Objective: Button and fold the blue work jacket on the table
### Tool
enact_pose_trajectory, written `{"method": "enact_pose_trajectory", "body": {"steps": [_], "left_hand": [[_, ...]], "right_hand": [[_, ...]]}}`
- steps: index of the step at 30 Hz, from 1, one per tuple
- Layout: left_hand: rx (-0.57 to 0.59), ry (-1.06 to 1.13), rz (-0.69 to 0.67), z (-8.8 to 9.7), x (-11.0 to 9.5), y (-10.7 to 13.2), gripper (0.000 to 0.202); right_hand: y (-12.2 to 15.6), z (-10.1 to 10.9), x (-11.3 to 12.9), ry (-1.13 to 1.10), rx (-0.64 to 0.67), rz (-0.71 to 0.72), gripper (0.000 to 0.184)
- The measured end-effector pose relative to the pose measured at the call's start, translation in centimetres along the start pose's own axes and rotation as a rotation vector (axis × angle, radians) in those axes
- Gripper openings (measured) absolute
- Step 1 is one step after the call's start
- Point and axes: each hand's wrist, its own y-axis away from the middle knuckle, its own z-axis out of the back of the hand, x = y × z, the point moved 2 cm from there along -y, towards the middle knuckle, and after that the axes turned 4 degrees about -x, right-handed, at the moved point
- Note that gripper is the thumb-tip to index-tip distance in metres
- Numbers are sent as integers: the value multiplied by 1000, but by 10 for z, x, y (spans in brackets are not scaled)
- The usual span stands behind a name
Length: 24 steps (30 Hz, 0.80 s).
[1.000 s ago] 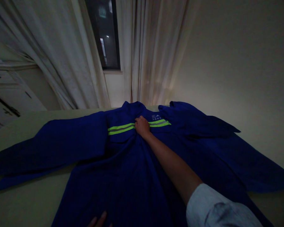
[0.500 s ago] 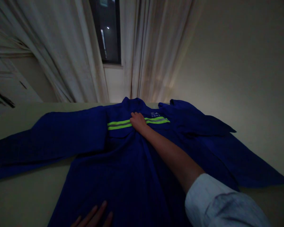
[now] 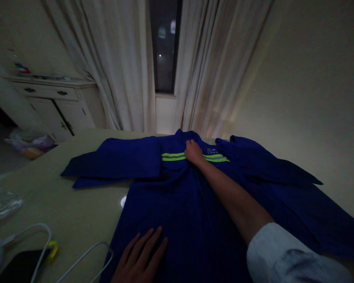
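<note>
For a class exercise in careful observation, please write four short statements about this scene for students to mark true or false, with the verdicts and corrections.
1. The right hand is on the chest of a blue work jacket, just below the collar. True.
2. The left hand lies on the table beside the jacket. False: it lies flat on the jacket's lower part.
3. The jacket's reflective stripes are red. False: they are lime green with a grey band.
4. White cables lie on the table left of the jacket. True.

Work jacket (image 3: 177,204) spread on table (image 3: 61,196), sleeves to either side. Left of it on the table: white cables (image 3: 49,239), what seems a phone (image 3: 20,267). Behind: curtained window (image 3: 165,47). Back left: cabinet (image 3: 53,106).
</note>
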Motion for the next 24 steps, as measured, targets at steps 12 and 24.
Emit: {"method": "enact_pose_trajectory", "body": {"steps": [12, 24], "left_hand": [[-12, 50, 59, -9, -8, 5, 67], [55, 73, 103, 10, -11, -4, 77]], "right_hand": [[34, -42, 271, -596, 212, 296, 21], [-8, 25, -2, -1211, -515, -735, 40]]}}
